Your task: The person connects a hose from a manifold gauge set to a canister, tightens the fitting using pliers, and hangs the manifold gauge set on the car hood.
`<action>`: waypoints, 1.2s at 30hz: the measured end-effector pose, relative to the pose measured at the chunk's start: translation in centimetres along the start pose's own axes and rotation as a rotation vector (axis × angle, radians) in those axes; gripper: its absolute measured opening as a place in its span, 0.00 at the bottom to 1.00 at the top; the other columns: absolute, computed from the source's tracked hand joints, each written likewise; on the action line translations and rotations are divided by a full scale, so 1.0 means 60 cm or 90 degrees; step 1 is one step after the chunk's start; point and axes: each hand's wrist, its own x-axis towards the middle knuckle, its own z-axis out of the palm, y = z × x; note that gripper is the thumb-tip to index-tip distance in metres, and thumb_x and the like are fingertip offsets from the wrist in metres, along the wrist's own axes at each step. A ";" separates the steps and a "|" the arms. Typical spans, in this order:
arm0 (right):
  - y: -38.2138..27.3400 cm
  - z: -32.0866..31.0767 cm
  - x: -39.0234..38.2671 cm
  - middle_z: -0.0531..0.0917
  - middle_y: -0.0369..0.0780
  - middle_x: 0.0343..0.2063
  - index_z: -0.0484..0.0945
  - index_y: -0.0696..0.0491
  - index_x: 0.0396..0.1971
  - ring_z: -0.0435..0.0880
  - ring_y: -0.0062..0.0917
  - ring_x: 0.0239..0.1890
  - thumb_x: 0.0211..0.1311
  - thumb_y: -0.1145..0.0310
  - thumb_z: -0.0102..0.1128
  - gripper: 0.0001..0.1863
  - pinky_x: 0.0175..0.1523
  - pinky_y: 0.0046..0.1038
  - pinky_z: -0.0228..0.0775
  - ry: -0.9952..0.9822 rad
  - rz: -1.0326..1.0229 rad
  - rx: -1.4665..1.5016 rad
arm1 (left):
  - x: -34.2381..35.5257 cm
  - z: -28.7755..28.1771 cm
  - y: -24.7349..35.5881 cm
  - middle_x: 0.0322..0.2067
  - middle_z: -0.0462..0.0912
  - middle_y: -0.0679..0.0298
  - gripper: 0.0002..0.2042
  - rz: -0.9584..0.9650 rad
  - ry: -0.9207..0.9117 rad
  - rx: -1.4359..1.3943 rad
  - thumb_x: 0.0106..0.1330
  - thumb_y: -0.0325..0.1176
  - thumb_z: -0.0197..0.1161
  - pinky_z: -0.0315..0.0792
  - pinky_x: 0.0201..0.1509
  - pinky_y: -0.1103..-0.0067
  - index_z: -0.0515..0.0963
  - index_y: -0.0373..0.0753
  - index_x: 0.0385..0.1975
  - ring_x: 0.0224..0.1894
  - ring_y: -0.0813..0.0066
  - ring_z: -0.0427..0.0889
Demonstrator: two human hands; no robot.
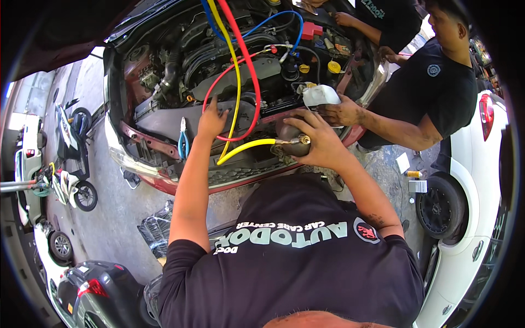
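Note:
My left hand (211, 121) reaches over the front of the engine bay with its fingers apart, beside a looped red hose (257, 90). My right hand (322, 143) is wrapped round a dark, rounded canister (286, 131) at the front edge of the bay. A brass fitting (304, 140) sits at the canister's side, and the end of a yellow hose (246, 146) joins it. Right behind my right hand, a co-worker's hand (342, 112) holds a white plastic bottle (321, 95). Blue-handled pliers (184, 141) lie on the front panel, left of my left forearm.
The open engine bay (235, 76) of a red car spreads ahead, crossed by a blue hose (273, 17). One co-worker (426, 87) stands at the right fender, another person behind. A white car (465, 180) is at the right, motorcycles (74, 136) at the left.

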 end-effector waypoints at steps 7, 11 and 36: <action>0.006 -0.004 -0.005 0.76 0.46 0.63 0.77 0.47 0.66 0.77 0.47 0.64 0.38 0.64 0.83 0.46 0.69 0.46 0.73 0.014 0.006 0.002 | 0.043 0.022 -0.005 0.34 0.84 0.51 0.41 0.057 0.010 -0.001 0.67 0.40 0.73 0.79 0.46 0.60 0.62 0.37 0.79 0.40 0.50 0.86; 0.006 -0.003 -0.011 0.76 0.46 0.63 0.77 0.46 0.66 0.78 0.48 0.63 0.38 0.64 0.83 0.46 0.69 0.46 0.73 0.022 0.017 -0.005 | 0.057 0.034 -0.019 0.30 0.82 0.54 0.36 0.097 0.037 0.001 0.66 0.39 0.73 0.77 0.41 0.61 0.69 0.36 0.74 0.36 0.51 0.85; -0.021 0.014 -0.002 0.78 0.45 0.62 0.80 0.46 0.63 0.78 0.46 0.62 0.48 0.62 0.80 0.37 0.66 0.45 0.74 0.071 0.057 -0.010 | 0.234 0.026 -0.280 0.35 0.84 0.63 0.13 -0.369 0.109 -0.721 0.72 0.27 0.66 0.69 0.23 0.83 0.79 0.36 0.54 0.25 0.81 0.77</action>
